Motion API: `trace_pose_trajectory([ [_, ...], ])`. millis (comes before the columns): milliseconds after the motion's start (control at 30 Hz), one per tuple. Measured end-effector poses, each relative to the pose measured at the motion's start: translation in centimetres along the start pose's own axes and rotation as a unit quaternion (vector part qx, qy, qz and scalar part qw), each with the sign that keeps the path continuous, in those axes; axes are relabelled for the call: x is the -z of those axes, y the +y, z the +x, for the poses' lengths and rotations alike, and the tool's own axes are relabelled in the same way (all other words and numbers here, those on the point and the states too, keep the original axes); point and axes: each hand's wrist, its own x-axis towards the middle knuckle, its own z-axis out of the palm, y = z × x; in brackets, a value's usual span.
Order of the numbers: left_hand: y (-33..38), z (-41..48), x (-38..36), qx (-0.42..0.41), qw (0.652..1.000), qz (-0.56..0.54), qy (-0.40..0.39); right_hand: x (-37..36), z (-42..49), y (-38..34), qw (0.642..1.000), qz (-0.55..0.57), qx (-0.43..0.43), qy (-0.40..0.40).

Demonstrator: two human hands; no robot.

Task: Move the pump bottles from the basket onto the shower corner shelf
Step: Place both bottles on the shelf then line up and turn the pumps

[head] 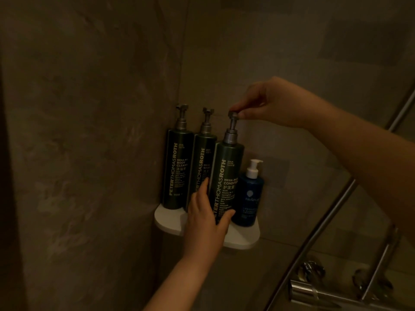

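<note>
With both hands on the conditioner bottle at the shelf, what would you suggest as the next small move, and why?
Probably ease the conditioner bottle down to seat it on the corner shelf. The left hand grips its lower body and the right hand pinches its pump head. Its base is hidden behind the left hand, so whether it rests there yet is unclear.

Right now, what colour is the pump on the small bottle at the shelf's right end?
White pump, blue bottle; seen in the head view.
</note>
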Motion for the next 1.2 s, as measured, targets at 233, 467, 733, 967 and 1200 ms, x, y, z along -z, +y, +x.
trace_pose_trajectory([
  [233, 0.0, 0.0, -0.1, 0.004, 1.000, 0.003, 0.005, -0.5, -0.3, -0.1, 0.999, 0.017, 0.023, 0.039],
  [467, 0.0, 0.0, -0.3, 0.002, 1.000, 0.017, 0.016, -1.4, -1.0, 0.0, 0.997, 0.035, 0.021, 0.069],
  [733, 0.3, -0.3, -0.4, 0.009, 0.999, 0.040, 0.036, -3.5, -2.3, 0.1, 0.989, 0.074, 0.006, 0.126],
  [967, 0.6, -0.3, -0.3, 0.015, 0.999, 0.040, 0.034, -3.4, -2.3, -0.3, 0.987, 0.080, -0.005, 0.139],
  [1200, 0.7, -0.4, -0.3, 0.020, 0.998, 0.041, 0.038, -3.6, -2.3, -0.5, 0.984, 0.090, -0.004, 0.152],
])
